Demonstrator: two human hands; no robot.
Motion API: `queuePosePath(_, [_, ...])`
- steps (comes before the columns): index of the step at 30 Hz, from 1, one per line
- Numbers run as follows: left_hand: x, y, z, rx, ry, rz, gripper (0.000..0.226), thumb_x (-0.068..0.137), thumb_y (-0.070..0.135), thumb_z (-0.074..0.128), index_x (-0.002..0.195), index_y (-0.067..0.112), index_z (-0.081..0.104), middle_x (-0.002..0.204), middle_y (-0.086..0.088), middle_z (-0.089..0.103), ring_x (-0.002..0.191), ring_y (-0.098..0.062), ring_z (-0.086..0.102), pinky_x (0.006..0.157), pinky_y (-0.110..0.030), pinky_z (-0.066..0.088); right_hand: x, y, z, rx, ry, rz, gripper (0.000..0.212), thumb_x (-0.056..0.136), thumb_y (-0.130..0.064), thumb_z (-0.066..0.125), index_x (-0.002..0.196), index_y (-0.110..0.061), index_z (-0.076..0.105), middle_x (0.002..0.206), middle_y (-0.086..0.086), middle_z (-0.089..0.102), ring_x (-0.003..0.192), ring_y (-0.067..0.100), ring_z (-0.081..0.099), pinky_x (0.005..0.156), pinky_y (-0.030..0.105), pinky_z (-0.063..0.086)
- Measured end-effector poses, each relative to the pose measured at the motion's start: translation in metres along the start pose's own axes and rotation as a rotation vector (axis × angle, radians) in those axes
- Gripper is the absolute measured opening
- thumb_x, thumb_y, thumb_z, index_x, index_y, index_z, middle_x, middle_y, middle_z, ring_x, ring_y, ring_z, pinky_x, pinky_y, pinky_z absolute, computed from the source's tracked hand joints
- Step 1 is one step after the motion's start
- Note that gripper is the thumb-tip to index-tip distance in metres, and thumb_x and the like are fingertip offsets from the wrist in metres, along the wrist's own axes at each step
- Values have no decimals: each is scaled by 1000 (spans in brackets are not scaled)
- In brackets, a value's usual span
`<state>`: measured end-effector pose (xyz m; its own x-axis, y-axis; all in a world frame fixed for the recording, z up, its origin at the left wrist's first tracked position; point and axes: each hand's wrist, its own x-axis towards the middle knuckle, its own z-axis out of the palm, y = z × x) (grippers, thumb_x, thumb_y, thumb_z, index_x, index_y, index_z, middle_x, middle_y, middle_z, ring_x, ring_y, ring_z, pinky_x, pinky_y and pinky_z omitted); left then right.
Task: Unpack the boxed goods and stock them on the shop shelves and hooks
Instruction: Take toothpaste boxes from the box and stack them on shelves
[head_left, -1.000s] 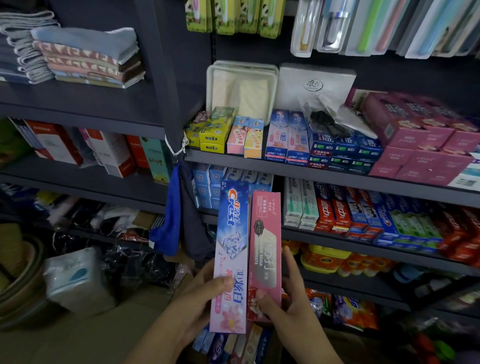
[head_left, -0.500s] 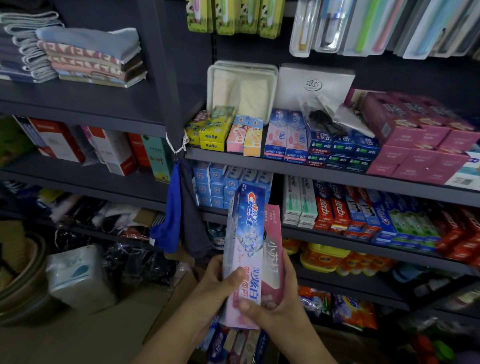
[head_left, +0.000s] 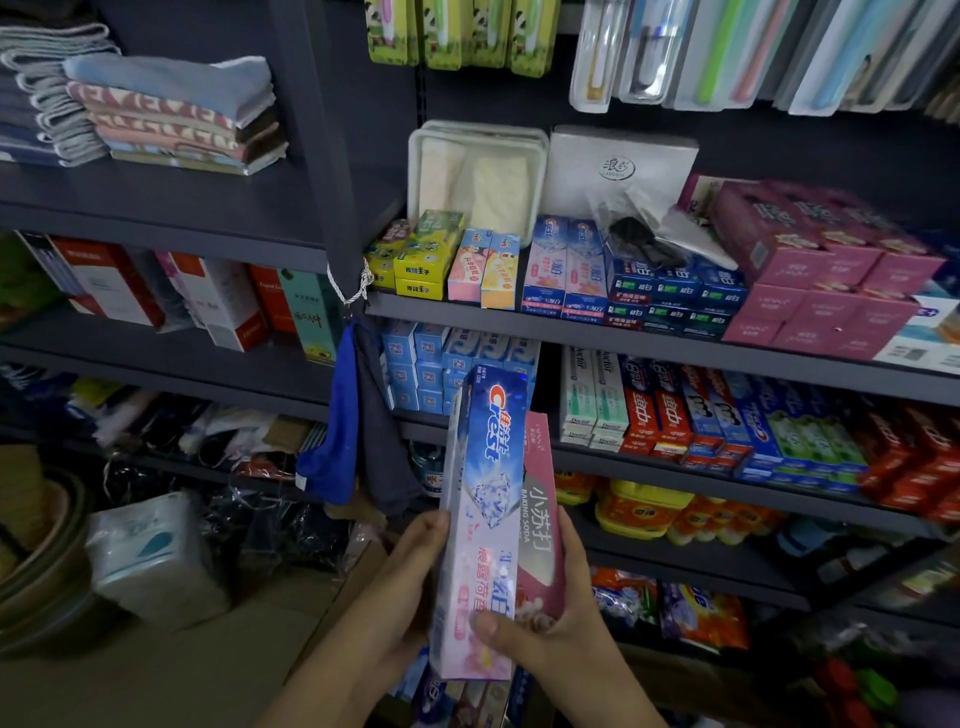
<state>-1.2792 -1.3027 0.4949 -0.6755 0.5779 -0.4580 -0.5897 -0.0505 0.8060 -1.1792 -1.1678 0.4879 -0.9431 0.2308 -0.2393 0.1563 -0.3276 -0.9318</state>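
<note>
Crest box (head_left: 485, 519): gripped upright, overlapping the pink box (head_left: 543, 525).
Left hand (head_left: 402, 587): fingers curled round the boxes' left edge.
Right hand (head_left: 563, 631): thumb clamped across the fronts.

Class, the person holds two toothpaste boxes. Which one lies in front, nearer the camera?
The blue-and-pink Crest box; it overlaps the pink baking soda box, whose left part is hidden behind it.

Dark shelves (head_left: 649, 340) carry toothpaste boxes (head_left: 566, 270), seemingly towels (head_left: 171, 114).
</note>
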Motion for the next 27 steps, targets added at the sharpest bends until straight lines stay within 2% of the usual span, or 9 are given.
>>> queuePosePath(1, [2,1,3,-18,-2,-79,45,80,47,57,108,11,64,105,-23,68,94,-31,69,86,-45,54,-2,1,0,-1,-1,-4,142,31,-27,98,145,-42,14,118,-14,64,106,10,65,78,27,56])
queuePosePath(3, [-3,-4,5,-72,-26,-129,42,76,46,56,104,20,73,111,-19,69,102,-37,66,94,-54,47,-5,2,-1,7,-1,-7,138,34,-23,96,144,-41,14,112,-18,66,105,9,66,76,24,56])
queuePosePath(5, [1,-5,4,-104,-68,-125,37,72,43,57,91,20,78,106,-17,71,94,-33,69,90,-51,48,-7,2,-2,11,-3,5,137,37,-21,96,144,-43,14,112,-19,66,107,12,65,78,28,57])
queuePosePath(10, [6,-4,9,-158,-41,-175,54,74,43,57,118,13,64,112,-20,68,101,-35,66,87,-50,50,-6,-3,-9,-13,4,11,137,40,-24,96,146,-45,11,114,-18,66,108,12,65,79,29,57])
queuePosePath(14, [5,-2,14,-204,-100,-226,55,74,45,55,113,9,67,112,-22,68,97,-35,68,84,-48,52,-5,-12,-13,-44,-4,37,127,52,-16,86,148,-43,6,106,-19,69,100,10,68,73,24,56])
queuePosePath(17, [5,-3,13,-263,-156,-266,56,74,45,53,108,5,71,116,-26,64,101,-39,66,86,-50,52,-6,-16,-13,-76,0,61,120,59,-13,81,147,-44,6,116,-10,66,97,11,69,72,23,56])
queuePosePath(20, [8,-6,10,-275,-193,-290,68,73,49,55,124,4,60,124,-26,60,112,-40,60,89,-50,52,-4,-6,-16,-129,0,67,133,48,-31,93,147,-45,4,132,-2,55,107,13,65,81,28,57])
queuePosePath(24, [9,-5,8,-222,-247,-343,89,48,48,89,121,4,64,128,-25,58,116,-38,58,93,-49,50,-2,7,-20,-203,22,71,140,41,-44,95,145,-52,2,144,-4,38,119,13,57,93,36,53])
queuePosePath(27, [12,-10,9,-204,-237,-335,79,62,53,79,124,5,63,128,-24,58,120,-39,54,101,-51,41,-4,11,-21,-200,30,46,138,44,-40,96,146,-52,3,144,-5,39,120,15,57,91,35,54])
